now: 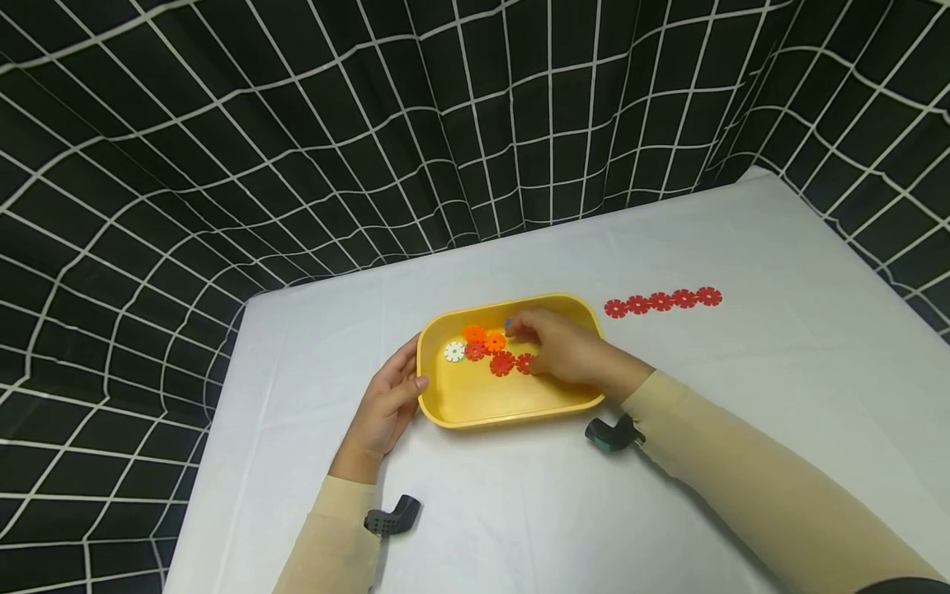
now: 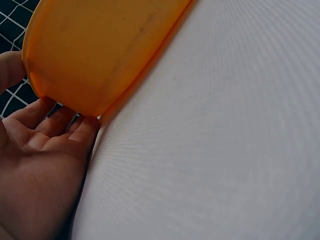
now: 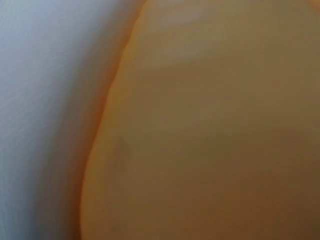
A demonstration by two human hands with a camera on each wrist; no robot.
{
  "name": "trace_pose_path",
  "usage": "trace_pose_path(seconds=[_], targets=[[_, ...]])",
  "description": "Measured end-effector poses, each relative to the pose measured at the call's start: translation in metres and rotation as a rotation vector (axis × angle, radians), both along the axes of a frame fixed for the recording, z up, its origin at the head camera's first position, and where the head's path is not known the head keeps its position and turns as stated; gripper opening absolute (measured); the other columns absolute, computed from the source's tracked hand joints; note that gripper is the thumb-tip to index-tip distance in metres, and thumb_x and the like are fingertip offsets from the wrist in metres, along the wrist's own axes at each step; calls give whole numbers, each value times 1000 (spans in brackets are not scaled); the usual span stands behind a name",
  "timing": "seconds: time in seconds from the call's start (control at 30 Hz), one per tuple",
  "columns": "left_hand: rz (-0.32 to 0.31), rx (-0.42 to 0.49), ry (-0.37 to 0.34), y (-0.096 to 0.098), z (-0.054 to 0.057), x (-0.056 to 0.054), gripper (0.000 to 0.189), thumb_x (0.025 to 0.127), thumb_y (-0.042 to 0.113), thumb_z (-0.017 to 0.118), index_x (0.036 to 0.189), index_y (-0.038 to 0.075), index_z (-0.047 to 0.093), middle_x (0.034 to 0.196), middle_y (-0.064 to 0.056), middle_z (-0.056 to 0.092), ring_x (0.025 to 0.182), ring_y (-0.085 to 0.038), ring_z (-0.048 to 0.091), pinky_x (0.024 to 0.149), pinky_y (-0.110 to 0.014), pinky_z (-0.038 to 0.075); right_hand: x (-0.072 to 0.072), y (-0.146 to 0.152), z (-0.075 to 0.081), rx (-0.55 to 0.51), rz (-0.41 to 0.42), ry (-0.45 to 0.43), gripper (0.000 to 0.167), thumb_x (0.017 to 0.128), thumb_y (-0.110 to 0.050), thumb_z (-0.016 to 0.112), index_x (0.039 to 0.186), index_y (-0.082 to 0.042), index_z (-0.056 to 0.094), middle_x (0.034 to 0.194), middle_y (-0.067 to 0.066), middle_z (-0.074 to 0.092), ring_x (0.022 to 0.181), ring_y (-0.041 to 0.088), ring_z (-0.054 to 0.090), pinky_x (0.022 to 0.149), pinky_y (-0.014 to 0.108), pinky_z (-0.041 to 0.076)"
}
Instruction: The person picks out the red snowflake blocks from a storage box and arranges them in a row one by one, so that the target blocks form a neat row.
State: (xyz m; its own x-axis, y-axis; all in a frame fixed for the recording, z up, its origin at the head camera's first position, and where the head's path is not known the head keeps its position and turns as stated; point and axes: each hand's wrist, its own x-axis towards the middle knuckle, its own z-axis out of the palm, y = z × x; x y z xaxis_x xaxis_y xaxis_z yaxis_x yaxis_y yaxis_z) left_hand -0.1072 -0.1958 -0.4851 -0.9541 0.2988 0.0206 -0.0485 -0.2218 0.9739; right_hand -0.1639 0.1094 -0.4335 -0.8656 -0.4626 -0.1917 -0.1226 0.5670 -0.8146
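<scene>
White bench (image 1: 482, 503) below, your left grip (image 1: 384, 406) holds the tray (image 1: 475, 400) while your right grip (image 1: 562, 345), whose hold I can't tell, might scatter discs (image 1: 501, 364) by brushing them.

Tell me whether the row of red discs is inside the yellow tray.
No: the row of red discs lies on the white cloth beside the tray.

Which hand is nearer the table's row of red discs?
Right: the right hand is in the yellow tray, left of the red row; the left hand holds the tray's left end.
</scene>
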Motion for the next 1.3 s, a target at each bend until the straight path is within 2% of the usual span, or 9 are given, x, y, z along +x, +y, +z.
trace_pose_path(seconds=[0.1,0.3,0.47,0.63,0.87,1.0,1.17,1.3], targets=[[3,-2,2,1,1,0,68,104,-3,56,169,2,35,171,-12,39,157,-31,36,120,-39,41,1,-1,0,47,1,21,46,88,16,77,129,0,68,132,13,66,125,32,60,115,45,49],[7,-2,1,1,1,0,68,104,-4,55,169,1,35,172,-12,38,157,-31,36,120,-39,40,2,-2,1,76,11,7,35,91,15,74,121,-2,70,113,8,68,110,29,61,104,41,54],[13,-13,-4,1,1,0,68,104,-4,55,169,2,36,172,-11,39,157,-30,36,120,-38,41,2,-1,-1,93,41,16,38,89,13,77,122,-3,71,115,9,66,111,29,58,104,41,53],[9,1,-5,1,1,0,69,104,-4,56,169,1,34,172,-12,38,157,-31,36,120,-39,40,2,0,-2,107,64,44,40,88,15,74,123,-4,71,119,9,64,113,29,57,106,41,52],[3,3,0,2,2,0,69,104,-4,56,169,2,34,172,-11,37,157,-31,36,120,-39,41,3,-1,1,34,15,68,33,92,16,73,120,0,68,105,10,62,103,29,57,94,38,53],[6,0,0,2,3,1,69,104,-5,55,169,2,34,172,-11,38,157,-30,36,120,-39,40,3,-1,2,3,-31,68,25,95,7,78,114,-4,67,98,9,62,99,29,58,90,37,54],[6,-5,-3,1,2,1,69,104,-4,54,169,1,33,172,-12,37,157,-31,36,120,-39,40,3,0,3,-30,-64,59,20,96,1,81,109,-8,67,100,9,64,98,29,59,87,37,55],[7,-7,-3,1,1,1,69,103,-4,55,169,1,33,172,-13,38,157,-32,36,120,-39,41,2,2,2,-92,-74,29,17,98,1,79,108,-8,68,101,10,63,95,29,59,80,35,55]])
